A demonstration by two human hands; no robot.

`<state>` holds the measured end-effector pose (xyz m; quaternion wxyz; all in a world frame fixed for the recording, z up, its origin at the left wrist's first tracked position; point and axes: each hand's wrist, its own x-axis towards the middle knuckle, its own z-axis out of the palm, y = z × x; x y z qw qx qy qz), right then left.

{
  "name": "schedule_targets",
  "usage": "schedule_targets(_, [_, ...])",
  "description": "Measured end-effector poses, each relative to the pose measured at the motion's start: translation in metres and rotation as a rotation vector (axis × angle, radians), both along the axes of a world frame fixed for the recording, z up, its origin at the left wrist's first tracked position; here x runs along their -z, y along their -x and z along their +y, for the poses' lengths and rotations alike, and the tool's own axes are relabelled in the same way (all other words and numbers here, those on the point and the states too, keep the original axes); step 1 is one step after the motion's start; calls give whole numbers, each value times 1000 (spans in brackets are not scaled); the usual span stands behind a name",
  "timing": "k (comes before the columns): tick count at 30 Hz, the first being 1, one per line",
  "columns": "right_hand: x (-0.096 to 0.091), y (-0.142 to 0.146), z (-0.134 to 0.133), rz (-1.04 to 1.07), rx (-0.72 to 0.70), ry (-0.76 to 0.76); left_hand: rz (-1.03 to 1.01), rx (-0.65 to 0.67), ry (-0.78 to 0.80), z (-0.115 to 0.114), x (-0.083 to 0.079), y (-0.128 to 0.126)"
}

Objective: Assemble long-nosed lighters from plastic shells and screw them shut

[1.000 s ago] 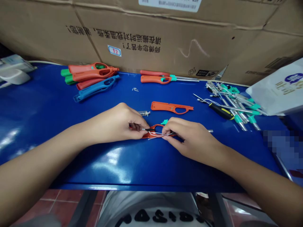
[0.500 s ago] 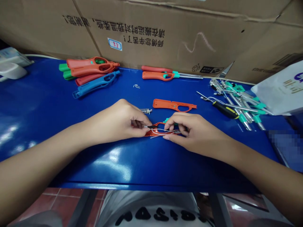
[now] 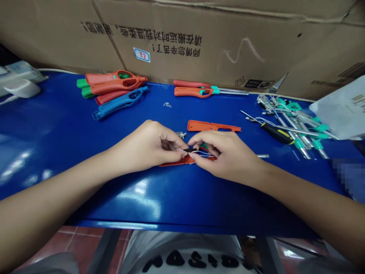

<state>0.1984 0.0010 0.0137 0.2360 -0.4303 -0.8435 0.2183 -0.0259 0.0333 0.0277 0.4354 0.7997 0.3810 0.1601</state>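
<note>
My left hand [image 3: 152,148] pinches a small black part [image 3: 190,150] with thin white wires [image 3: 203,153] running from it to the right. My right hand [image 3: 228,152] comes in from the other side, thumb and fingers closed around the wires by the black part's right end; its exact hold is partly hidden. Beneath both hands lies an orange lighter shell half [image 3: 176,161], with a metal tube [image 3: 262,156] reaching out to the right. Just behind, a matching orange shell half [image 3: 211,126] rests on the table. A small clear and metal piece [image 3: 181,135] shows beyond my left fingers.
Coloured lighter shells [image 3: 114,89] are piled at the back left. Small screws [image 3: 167,105] and two lighters [image 3: 194,91] with metal tubes lie mid-back. To the right are a black-yellow screwdriver [image 3: 276,133], tube assemblies [image 3: 299,127] and a white bag [image 3: 342,110]. A cardboard box [image 3: 171,72] stands behind.
My right hand has moved left, up to my left fingertips at the black part. The view has shifted slightly, and the metal tube's end now shows past my right wrist.
</note>
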Motion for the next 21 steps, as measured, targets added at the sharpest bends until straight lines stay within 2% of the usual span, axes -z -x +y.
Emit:
schedule_targets(4, [6,-1,-3,16,41,-75,15,-2,-36,0,2,1])
schedule_targets(7, [6,-1,-4,23,56,-72,34,0,-71,-1,3,1])
schedule_targets(9, [5,-1,-4,59,71,-29,30,-12,-73,-3,4,0])
schedule_targets(14, [-2,-2,-2,164,118,208,-9,-41,-11,-7,3,-4])
schedule_targets(16, [-3,-2,-1,206,113,258,-16,-60,21,-8,3,-4])
schedule_targets(18, [-2,-2,0,227,94,241,-22,-73,32,-8,3,-4])
schedule_targets(21, [3,-3,0,196,73,136,-24,-57,18,-9,3,-3])
